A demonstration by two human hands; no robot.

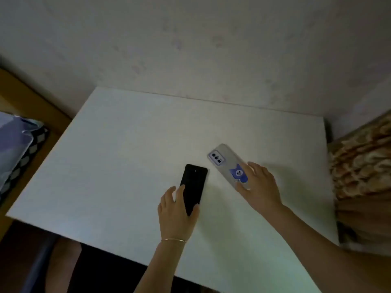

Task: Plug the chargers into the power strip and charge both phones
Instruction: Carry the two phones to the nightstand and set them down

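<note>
Black phone: slim glossy black rectangular phone (193, 188), rounded corners, flat on table near centre-front; long axis ran near-to-far, far end tipped slightly right.
White phone: pale grey-white rectangular phone w/ blue cartoon sticker (229, 166), back up, camera block at far-left end; long axis diagonal, far-left to near-right. Lay just right of black phone, not touching.
Left hand: left hand (176, 212) w/ thin gold bracelet (174, 240) at wrist; grip closed around near end of black phone, fingers on left edge, thumb on right.
Right hand: right hand (261, 183) grip on near-right end of white phone, fingers spread over it, covering that end.
Table: smooth matte white rectangular table (105, 166), bare apart from phones.
Surroundings: blotchy off-white wall (190, 49) behind; bluish fabric w/ checkered edge (14, 144) at left; brown-patterned cloth (364, 161) at right. Dim light.
</note>
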